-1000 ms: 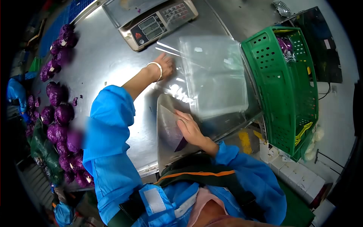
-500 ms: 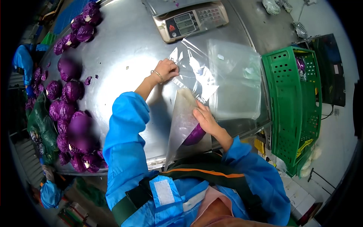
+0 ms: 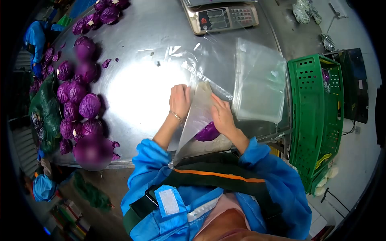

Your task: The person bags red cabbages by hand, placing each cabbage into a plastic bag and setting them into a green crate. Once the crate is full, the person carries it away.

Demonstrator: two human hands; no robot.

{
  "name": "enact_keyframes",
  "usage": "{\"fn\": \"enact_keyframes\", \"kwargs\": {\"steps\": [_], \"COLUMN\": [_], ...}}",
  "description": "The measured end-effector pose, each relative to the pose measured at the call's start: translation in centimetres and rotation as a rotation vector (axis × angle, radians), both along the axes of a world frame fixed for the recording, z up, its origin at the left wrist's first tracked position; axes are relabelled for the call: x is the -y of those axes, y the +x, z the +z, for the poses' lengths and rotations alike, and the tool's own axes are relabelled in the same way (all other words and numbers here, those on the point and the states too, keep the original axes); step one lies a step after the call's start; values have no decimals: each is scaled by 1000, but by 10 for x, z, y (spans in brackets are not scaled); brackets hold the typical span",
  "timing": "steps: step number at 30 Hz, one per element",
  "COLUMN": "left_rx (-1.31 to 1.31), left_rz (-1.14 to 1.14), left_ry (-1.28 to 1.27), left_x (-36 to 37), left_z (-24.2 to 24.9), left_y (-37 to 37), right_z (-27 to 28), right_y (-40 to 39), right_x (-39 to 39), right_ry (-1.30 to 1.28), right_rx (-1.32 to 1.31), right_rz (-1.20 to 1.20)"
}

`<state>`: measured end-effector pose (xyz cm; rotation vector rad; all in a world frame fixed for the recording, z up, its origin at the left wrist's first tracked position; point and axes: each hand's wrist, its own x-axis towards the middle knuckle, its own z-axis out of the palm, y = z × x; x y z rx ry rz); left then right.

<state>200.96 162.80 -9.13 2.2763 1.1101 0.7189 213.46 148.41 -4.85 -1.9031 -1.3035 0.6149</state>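
A purple cabbage [image 3: 207, 132] lies in front of me near the table's front edge, partly covered by a whitish translucent sheet [image 3: 198, 108]. My right hand [image 3: 224, 114] curves over the right side of the covered cabbage, its fingers pressing on the sheet. My left hand [image 3: 179, 100], with a bracelet on the wrist, rests back up just left of the sheet. Its fingers lie close together, and I see nothing held in them; the tips are partly out of sight. Beyond both hands a loose clear plastic film [image 3: 193, 60] lies crumpled on the metal table [image 3: 136, 108].
Several purple cabbages [image 3: 89, 105] line the table's left side. A stack of clear plastic bags [image 3: 259, 86] lies to the right, with a digital scale [image 3: 225, 18] behind. Green crates [image 3: 307, 120] stand beyond the right edge. People in blue [image 3: 35, 38] are at the far left.
My left hand has let go of the clear film and come back toward me, beside the sheet. My right hand stays on the covered cabbage. The head view has shifted.
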Motion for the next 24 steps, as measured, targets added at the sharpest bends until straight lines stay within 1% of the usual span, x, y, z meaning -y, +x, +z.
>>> {"fn": "enact_keyframes", "kwargs": {"steps": [1, 2, 3, 4, 5, 6, 7, 8, 9, 10, 11, 12, 13, 14, 15, 16, 17, 18, 19, 20, 22, 23, 24], "left_rx": [-27, -139, -215, -290, -367, -400, -387, -373, -356, -544, -436, -325, -213, -326, -175, -21, 137, 207, 237, 268, 210, 130, -9], "left_rz": [34, 2, -96, -197, -304, -330, -277, -222, -166, -121, -78, -34, 10, -15, 63, 141, 218, 390, 410, 376, 282, 213, 101], "left_ry": [77, 122, 182, 246, 303, 320, 259, 203, 150, 253, 211, 173, 136, 145, -57, -258, -455, -669, -845, -671, -500, -481, -309], "left_x": [-12, -22, -25, -31, -33, -31, -27, -26, -26, -24, -24, -27, -31, -32, -29, -22, -15, -2, 11, 36, 69, 68, 74], "left_z": [-6, -14, -23, -33, -36, -40, -44, -39, -36, -51, -64, -73, -82, -73, -63, -52, -35, -3, 7, -10, -14, 10, 28], "left_y": [3, -1, -11, -19, -27, -36, -45, -51, -55, -59, -60, -58, -57, -56, -56, -57, -57, -61, -66, -64, -58, -56, -54], "right_z": [2, 3, 4, 2, 2, 0, -1, -21, -29, -34, -30, -36, -39, -36, -32, -29, -25, -22, -18, -1, 2, 2, -11], "right_y": [-7, -15, -19, -21, -21, -20, -18, -9, -2, 2, 3, 2, 5, 5, 5, 5, 7, 8, 8, 2, -15, -18, -10], "right_x": [-3, -6, -9, -8, -9, -9, -8, -8, -12, -13, -16, -19, -23, -29, -34, -37, -38, -37, -36, -36, -42, -54, -61], "right_ry": [-7, -15, -20, -85, -163, -248, -337, -319, -305, -282, -258, -226, -249, -276, -304, -345, -302, -256, -211, -249, -396, -445, -488], "right_rx": [46, 91, 138, 189, 166, 139, 113, 27, -61, -242, -423, -371, -454, -539, -625, -845, -824, -806, -790, -614, -336, -192, -166], "right_rz": [13, 30, 48, 85, 68, 55, 44, 85, 125, 129, 133, 144, 65, -17, -99, -189, -127, -67, -11, 53, 72, 83, 85]}}
